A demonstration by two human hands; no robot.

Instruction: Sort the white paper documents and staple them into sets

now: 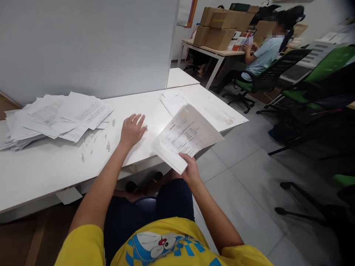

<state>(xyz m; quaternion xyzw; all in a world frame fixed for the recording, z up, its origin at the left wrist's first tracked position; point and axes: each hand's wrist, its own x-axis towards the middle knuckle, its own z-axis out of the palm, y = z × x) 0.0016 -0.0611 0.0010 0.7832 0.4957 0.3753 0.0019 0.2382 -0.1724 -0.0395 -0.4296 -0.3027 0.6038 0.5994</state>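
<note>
My right hand [190,169] grips a printed sheet of paper [188,131] by its near edge, thumb on top and fingers underneath. The sheet is tilted over the front edge of the white table, and I cannot tell whether it is one sheet or a few. My left hand [133,130] hovers over or rests on the tabletop with its fingers apart and nothing in them. To its left lies a large untidy pile of printed papers [59,116]. Behind the held sheet, a few more papers [173,102] lie flat, partly covered by it.
A grey panel [88,44] stands along the back of the white table [133,157]. Far right, a seated person [264,53] is at another table with stacked cardboard boxes [219,27]. Green and black office chairs [327,70] stand on the tiled floor at right.
</note>
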